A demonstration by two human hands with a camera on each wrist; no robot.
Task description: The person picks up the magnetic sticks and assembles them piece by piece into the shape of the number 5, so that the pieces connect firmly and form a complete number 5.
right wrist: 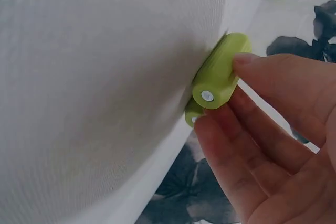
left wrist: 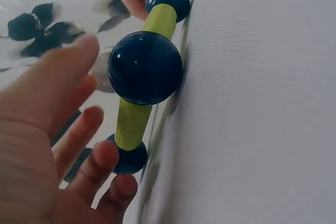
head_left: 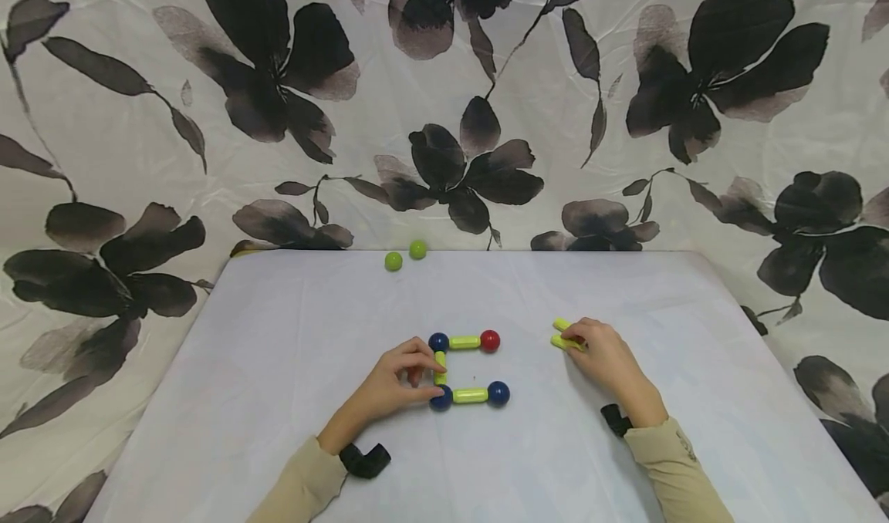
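Note:
A three-sided frame of yellow-green rods and balls lies on the table, its right side unclosed. My left hand (head_left: 394, 378) is beside its left upright rod (head_left: 441, 367), fingers loosely bent near the upper blue ball (head_left: 438, 342) and thumb by the lower blue ball (left wrist: 145, 67). The upper rod (head_left: 464, 342) ends in a red ball (head_left: 490, 342), the lower rod (head_left: 471, 396) in another blue ball (head_left: 498, 393). To the right, my right hand (head_left: 603, 353) pinches a loose yellow-green rod (right wrist: 223, 69) between thumb and fingers. A second loose rod (right wrist: 193, 113) lies beside it, partly hidden.
Two green balls (head_left: 393, 261) sit at the far edge of the white table (head_left: 312, 299). Behind it hangs a floral cloth (head_left: 389, 106). Black bands (head_left: 366, 460) circle both wrists below beige sleeves.

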